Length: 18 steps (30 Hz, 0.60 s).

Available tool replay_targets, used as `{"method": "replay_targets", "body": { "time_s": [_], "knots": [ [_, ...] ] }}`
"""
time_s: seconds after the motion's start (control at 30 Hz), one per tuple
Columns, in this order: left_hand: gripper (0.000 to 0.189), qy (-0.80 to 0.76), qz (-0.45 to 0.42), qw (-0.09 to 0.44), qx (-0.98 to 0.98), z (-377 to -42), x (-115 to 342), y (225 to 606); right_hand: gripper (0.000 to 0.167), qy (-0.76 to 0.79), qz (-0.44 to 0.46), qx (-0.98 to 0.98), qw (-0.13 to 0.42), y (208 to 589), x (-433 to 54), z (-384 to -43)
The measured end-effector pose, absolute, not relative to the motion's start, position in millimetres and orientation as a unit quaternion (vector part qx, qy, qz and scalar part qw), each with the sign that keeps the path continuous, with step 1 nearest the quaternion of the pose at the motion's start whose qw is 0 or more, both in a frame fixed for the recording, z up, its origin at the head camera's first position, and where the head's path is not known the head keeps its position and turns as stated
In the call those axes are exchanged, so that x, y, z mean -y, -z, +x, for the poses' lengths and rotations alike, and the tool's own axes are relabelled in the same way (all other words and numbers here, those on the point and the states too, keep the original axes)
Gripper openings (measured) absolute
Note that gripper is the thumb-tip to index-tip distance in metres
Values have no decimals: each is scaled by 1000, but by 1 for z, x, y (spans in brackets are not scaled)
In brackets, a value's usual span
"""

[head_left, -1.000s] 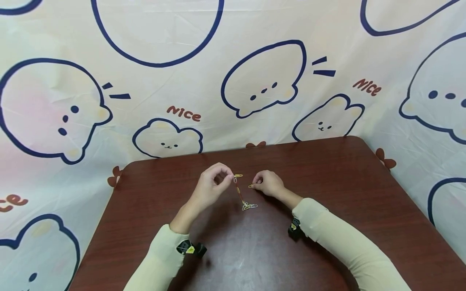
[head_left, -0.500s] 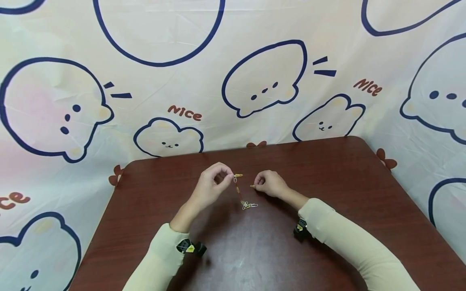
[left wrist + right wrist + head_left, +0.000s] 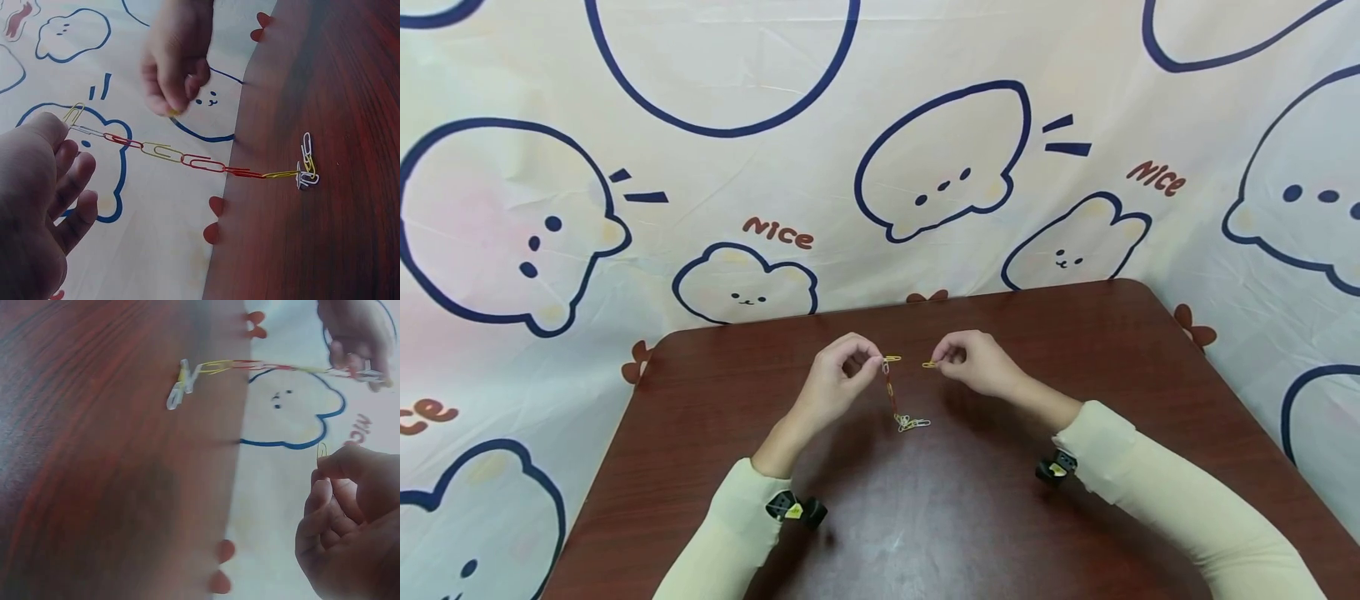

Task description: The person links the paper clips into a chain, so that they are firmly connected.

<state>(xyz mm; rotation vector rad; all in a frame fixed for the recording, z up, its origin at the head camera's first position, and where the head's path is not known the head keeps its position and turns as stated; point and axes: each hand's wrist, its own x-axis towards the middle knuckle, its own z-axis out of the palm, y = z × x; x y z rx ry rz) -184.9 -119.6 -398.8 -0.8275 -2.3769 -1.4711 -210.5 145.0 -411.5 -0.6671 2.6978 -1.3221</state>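
Observation:
My left hand (image 3: 838,373) pinches the top of a paper clip chain (image 3: 203,165) between thumb and forefinger. Its uppermost link is a yellow paper clip (image 3: 892,358) that sticks out to the right; white, red and yellow links hang below. The chain's lower end lies bunched on the table (image 3: 880,533). Across a small gap, my right hand (image 3: 981,363) pinches a loose yellow paper clip (image 3: 322,451), apart from the chain. In the left wrist view the right hand looks blurred, and its clip is mostly hidden by the fingertips.
A pale cloth (image 3: 820,167) with cartoon drawings hangs behind the table and along its sides. The table's far edge runs beyond both hands. A black wrist camera (image 3: 797,508) sits below the left hand, another (image 3: 1056,468) below the right.
My right hand has moved to the right, up and away from the chain, carrying its yellow paper clip. The left hand and the hanging chain have hardly moved.

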Motion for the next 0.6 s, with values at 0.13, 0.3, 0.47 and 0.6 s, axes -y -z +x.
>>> {"method": "replay_targets", "body": {
  "time_s": [0.13, 0.3, 0.47, 0.6],
  "knots": [
    [6, 497, -282, 117, 812, -185, 119, 399, 3, 440, -221, -870, 27, 398, -147, -204],
    [6, 494, -283, 116, 814, -186, 118, 399, 4, 453, -218, -864, 23, 387, -149, -198],
    [5, 493, -283, 117, 814, -187, 117, 400, 6, 456, -217, -863, 17, 376, -148, -192],
    [6, 495, -284, 119, 813, -187, 116, 401, 4, 462, -221, -859, 12, 369, -145, -188]
  ]
}}
